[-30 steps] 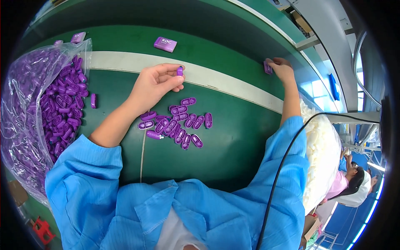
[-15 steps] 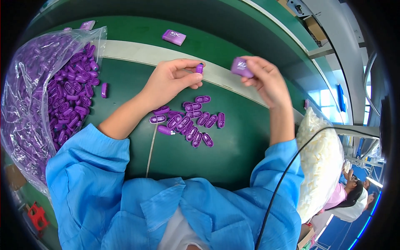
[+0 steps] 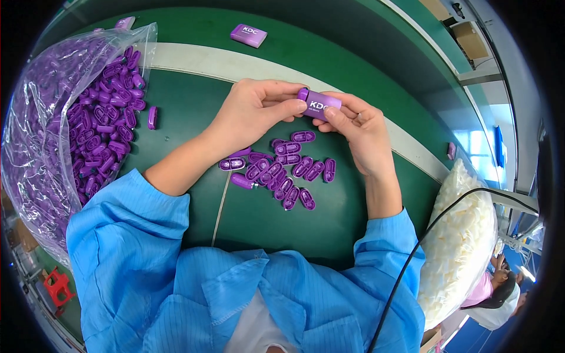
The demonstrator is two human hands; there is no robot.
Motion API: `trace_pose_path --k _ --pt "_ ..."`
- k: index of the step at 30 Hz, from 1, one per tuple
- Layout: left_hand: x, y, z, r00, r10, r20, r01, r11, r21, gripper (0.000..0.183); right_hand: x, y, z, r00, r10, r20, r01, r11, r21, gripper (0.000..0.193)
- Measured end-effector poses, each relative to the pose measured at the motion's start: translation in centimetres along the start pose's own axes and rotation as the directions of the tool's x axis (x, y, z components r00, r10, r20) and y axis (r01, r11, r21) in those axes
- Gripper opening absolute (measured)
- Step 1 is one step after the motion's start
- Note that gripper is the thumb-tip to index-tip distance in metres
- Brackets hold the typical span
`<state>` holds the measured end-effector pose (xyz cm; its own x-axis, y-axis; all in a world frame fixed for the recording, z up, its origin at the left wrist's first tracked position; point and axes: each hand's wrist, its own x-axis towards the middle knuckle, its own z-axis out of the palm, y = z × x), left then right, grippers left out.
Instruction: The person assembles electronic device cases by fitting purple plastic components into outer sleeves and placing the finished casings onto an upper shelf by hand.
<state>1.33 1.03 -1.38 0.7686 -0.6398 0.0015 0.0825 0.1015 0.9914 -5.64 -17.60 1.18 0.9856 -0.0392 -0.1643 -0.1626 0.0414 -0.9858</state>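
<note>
My left hand (image 3: 247,112) pinches a small purple oval cap (image 3: 303,94) between thumb and fingers. A flat purple case (image 3: 321,101) with white print is gripped in my right hand (image 3: 364,129). The cap sits against the left end of the case; whether it is seated there I cannot tell. Below my hands, several purple oval caps (image 3: 288,159) lie loose on the green work surface (image 3: 259,220), many with their hollow side up. Another purple case (image 3: 249,35) lies beyond the pale strip, ahead of my hands.
A clear plastic bag (image 3: 38,129) at the left holds many purple caps (image 3: 97,138), with one cap (image 3: 152,117) beside it. On the right stands a bag of cream-coloured pieces (image 3: 462,241), crossed by a black cable (image 3: 406,259). A red stool (image 3: 59,286) is lower left; people (image 3: 497,294) sit far right.
My right hand has moved left and brought the purple case against the cap in my left hand. The whole view has shifted slightly.
</note>
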Motion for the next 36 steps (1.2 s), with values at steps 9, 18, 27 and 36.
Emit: trace_pose_path --k 9,18,27,36 --pt "-0.5 0.3 0.2 0.998 0.04 -0.057 -0.036 0.996 0.076 0.03 -0.7 -0.3 0.8 0.998 -0.065 0.008 0.065 0.996 -0.06 0.026" --pt "-2.1 0.4 2.2 0.867 0.497 -0.007 -0.319 0.566 0.76 0.036 -1.3 0.3 2.2 0.974 -0.207 -0.09 0.195 0.972 -0.131 0.027" --pt "-3.0 0.5 2.6 0.854 0.521 0.024 -0.319 0.487 0.813 0.038 -1.8 0.6 3.1 0.945 -0.301 -0.131 0.262 0.932 -0.252 0.024" --pt "-2.8 1.1 2.3 0.904 0.419 0.087 -0.303 0.483 0.822 0.039 -1.6 -0.2 2.0 0.97 -0.233 -0.065 0.212 0.948 -0.237 0.023"
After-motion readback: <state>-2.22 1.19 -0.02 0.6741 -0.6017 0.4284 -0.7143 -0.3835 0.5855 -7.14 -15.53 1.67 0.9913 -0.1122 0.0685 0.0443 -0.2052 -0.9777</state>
